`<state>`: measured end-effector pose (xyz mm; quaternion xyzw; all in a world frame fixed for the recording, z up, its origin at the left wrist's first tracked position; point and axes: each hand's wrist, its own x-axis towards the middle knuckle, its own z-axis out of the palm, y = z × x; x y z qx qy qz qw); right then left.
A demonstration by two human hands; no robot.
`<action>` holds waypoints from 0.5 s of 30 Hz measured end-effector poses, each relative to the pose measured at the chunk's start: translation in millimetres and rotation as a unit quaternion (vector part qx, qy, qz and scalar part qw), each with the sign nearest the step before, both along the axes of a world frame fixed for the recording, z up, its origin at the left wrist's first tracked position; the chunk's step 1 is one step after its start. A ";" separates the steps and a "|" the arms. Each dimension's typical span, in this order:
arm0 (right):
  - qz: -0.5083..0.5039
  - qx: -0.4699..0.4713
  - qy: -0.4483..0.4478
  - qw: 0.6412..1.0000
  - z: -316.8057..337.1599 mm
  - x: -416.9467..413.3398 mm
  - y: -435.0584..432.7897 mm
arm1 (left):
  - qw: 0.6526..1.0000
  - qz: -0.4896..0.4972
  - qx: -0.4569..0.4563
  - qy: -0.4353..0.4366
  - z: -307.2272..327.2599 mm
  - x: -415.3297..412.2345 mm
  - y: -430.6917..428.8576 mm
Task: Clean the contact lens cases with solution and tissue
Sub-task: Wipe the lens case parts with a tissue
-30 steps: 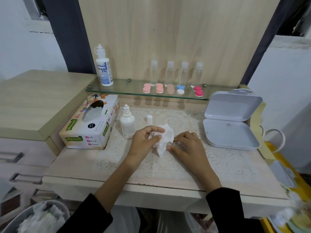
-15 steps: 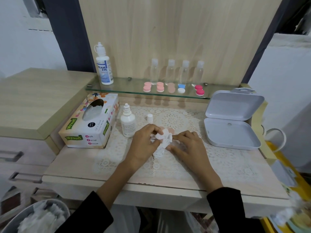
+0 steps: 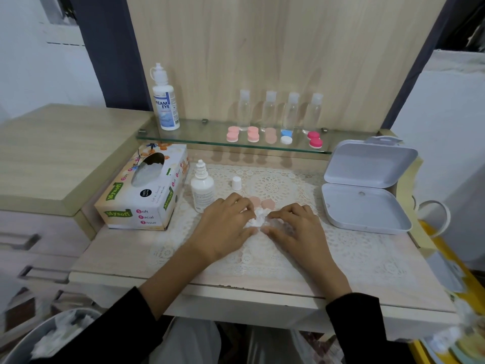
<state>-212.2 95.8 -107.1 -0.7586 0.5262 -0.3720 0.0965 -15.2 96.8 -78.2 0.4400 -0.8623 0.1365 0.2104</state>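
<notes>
We're mid-wipe on the lens case (image 3: 278, 226). It sits on the lace mat (image 3: 354, 248) in the middle of the desk, a clear, glassy little body half hidden under the right hand (image 3: 295, 232), whose bent fingers clamp it by the edges. The left hand (image 3: 225, 227) pinches a crumpled white tissue (image 3: 258, 218) and pushes it against the case. How clean or dry the wells are, we can't tell; they're covered.

Just beyond the tissue we spot two pale pink caps (image 3: 267, 204) lying loose on the mat, so this case is open and not yet closed. The small solution bottle (image 3: 202, 191) stands uncapped near the left hand, its white cap (image 3: 236, 183) beside it. We'd guess the rinse is done and drying is under way.

Further out, the tissue box (image 3: 143, 190) sits at the left, and five more capped cases (image 3: 253, 134) line the glass shelf (image 3: 189, 136). Whether they're finished or waiting, we can't say. Wadded tissue fills a bin (image 3: 49, 337) at lower left, which hints at wiping already done.
</notes>
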 end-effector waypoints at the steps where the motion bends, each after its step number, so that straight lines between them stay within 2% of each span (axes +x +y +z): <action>1: 0.002 -0.001 -0.001 1.000 -0.1 0.1 0.2 | 1.000 -0.004 -0.007 -0.021 2.8 -1.1 -1.4; 5: 0.001 -0.002 0.005 1.000 -0.3 -0.5 1.1 | 0.998 -0.009 0.000 -0.070 10.6 -5.5 -5.7; 12: 0.004 -0.001 0.008 1.000 0.2 0.0 0.2 | 0.997 0.008 0.025 -0.074 13.6 -8.3 -10.2; 15: -0.001 0.005 0.005 1.000 0.8 -0.4 0.3 | 0.999 0.003 0.037 -0.038 9.3 -7.0 -9.2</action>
